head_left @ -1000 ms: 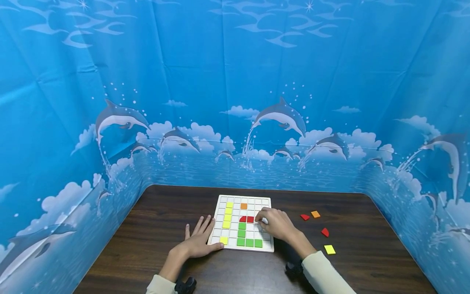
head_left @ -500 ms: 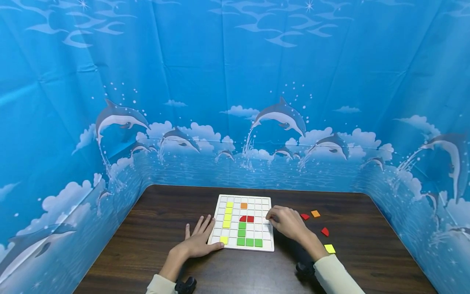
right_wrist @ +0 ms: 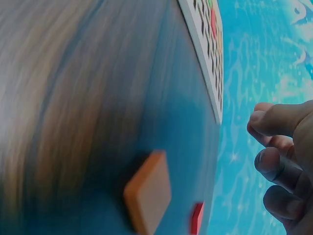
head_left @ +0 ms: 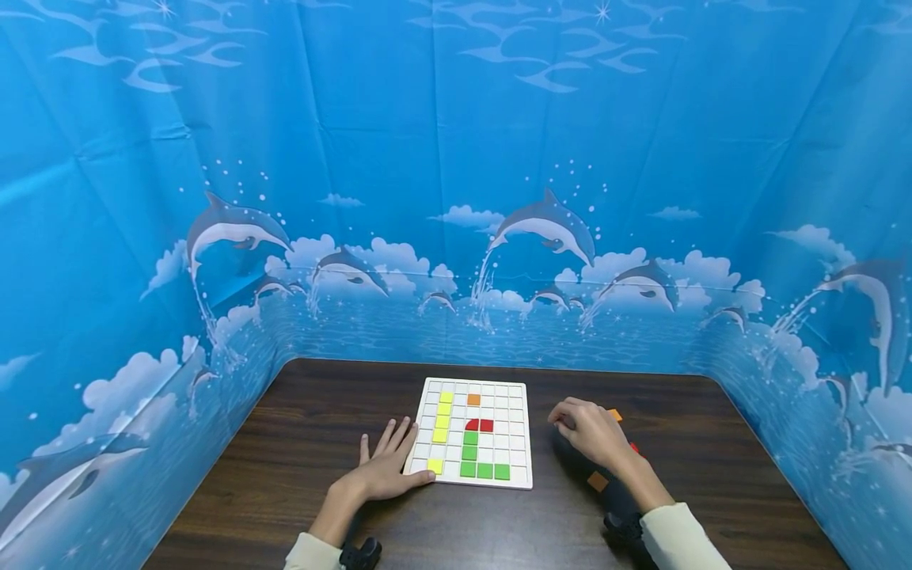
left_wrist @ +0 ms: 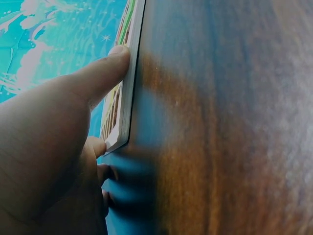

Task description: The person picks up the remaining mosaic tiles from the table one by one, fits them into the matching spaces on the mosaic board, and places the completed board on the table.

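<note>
A white grid board (head_left: 513, 451) lies on the dark wooden table, bearing a column of yellow tiles (head_left: 443, 409), green tiles (head_left: 469, 452), an orange tile (head_left: 473, 400) and two red pieces (head_left: 480, 425). My left hand (head_left: 385, 471) rests spread at the board's left edge. In the left wrist view its thumb (left_wrist: 105, 71) lies along the board's side. My right hand (head_left: 587, 427) hovers over the table right of the board, fingers loosely curled. Nothing shows between thumb and fingertips in the right wrist view.
Under the right forearm lies an orange-brown tile (head_left: 598, 481), seen close in the right wrist view. An orange tile (head_left: 615, 415) and a red piece (head_left: 634, 448) peek out past the right hand. A blue dolphin-print curtain (head_left: 456, 198) surrounds the table.
My right hand has moved right, off the board and over the table. The orange-brown tile has come into view, while the yellow loose tile is now hidden. The left hand stays put.
</note>
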Motion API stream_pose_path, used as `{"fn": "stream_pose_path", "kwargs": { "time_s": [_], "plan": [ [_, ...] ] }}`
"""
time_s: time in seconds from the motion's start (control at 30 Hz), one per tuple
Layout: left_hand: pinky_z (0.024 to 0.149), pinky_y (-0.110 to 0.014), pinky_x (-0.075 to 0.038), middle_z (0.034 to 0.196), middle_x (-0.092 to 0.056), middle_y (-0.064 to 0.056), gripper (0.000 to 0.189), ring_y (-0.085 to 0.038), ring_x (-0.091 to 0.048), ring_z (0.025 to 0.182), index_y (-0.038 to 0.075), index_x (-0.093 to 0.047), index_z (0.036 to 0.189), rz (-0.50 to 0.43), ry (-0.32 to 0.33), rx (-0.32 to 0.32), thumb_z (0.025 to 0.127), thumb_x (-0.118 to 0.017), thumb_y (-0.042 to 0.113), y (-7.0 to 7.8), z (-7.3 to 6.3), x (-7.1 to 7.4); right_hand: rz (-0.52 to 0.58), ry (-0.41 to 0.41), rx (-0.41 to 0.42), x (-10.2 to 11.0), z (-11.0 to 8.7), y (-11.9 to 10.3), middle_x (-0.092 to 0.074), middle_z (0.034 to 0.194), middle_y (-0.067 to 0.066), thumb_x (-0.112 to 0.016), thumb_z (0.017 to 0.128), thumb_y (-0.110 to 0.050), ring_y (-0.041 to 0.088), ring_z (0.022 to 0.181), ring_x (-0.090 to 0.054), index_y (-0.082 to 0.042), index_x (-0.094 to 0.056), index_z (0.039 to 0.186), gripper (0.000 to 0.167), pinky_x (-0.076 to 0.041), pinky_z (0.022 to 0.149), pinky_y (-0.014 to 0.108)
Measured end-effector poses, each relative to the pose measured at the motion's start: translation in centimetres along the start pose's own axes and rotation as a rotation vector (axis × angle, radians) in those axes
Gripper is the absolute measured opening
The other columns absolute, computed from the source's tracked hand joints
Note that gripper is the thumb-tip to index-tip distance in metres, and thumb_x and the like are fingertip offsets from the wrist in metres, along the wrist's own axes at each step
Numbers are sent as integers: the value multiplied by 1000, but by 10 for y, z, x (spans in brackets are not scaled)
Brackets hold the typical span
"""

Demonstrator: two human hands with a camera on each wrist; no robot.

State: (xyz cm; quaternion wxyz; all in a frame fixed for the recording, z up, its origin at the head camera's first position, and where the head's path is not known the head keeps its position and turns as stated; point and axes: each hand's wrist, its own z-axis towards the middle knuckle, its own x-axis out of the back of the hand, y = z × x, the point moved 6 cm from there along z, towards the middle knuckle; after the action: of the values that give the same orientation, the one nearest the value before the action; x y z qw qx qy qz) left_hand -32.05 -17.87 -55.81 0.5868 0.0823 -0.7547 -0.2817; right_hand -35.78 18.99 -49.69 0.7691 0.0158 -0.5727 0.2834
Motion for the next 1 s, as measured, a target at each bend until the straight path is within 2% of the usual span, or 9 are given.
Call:
{"fn": "stream_pose_path", "kwargs": {
  "time_s": [0.17,0.33,0.47,0.53,0.7,0.93,1.0],
  "plan": [
    [120,-81,15,180,-10,-15,110,-43,0,167,11,-21,172,-24,-16,28,93,-64,74,9,-6,7,-10,2,-49,6,-7,22,-76,97,-6,-83,92,-8,10,75,-67,-19,-82,99,13,-55,62,31],
    [119,-81,16,181,-9,-14,110,-43,1,167,13,-20,172,-28,-14,21,93,-61,77,5,-3,4,-2,-3,-91,11,-13,40,-77,104,-1,-82,92,-6,16,79,-69,-18,-82,101,15,-58,66,39],
    [119,-81,17,181,-7,-12,113,-42,3,167,17,-17,173,-18,-4,9,91,-57,83,-2,1,0,-12,-14,-110,13,-18,52,-76,106,-1,-80,94,-5,11,76,-64,-18,-82,102,16,-55,63,35],
    [118,-82,17,181,-7,-12,111,-42,4,167,17,-17,173,-9,-3,6,92,-58,81,-5,2,-2,-25,-27,-126,13,-19,57,-76,107,-1,-79,94,-5,10,76,-62,-18,-82,102,16,-54,63,34],
    [121,-82,10,181,-11,-12,106,-41,-2,168,13,-20,172,29,-14,43,95,-64,70,4,-3,4,-54,-69,-156,10,-21,67,-76,114,3,-78,94,-3,12,74,-59,-18,-81,106,19,-51,61,33],
    [118,-82,16,181,-7,-12,111,-42,3,167,18,-17,173,-9,9,8,92,-59,80,-6,4,-4,-81,-109,-163,3,-22,70,-76,120,4,-81,93,-6,13,70,-57,-19,-82,111,23,-42,55,30],
    [118,-83,16,181,-8,-13,111,-44,2,167,17,-17,173,-13,3,8,92,-58,81,-4,3,-2,-87,-113,-163,1,-22,70,-76,120,5,-81,92,-6,13,68,-54,-19,-82,110,22,-40,54,29]
  ]
}}
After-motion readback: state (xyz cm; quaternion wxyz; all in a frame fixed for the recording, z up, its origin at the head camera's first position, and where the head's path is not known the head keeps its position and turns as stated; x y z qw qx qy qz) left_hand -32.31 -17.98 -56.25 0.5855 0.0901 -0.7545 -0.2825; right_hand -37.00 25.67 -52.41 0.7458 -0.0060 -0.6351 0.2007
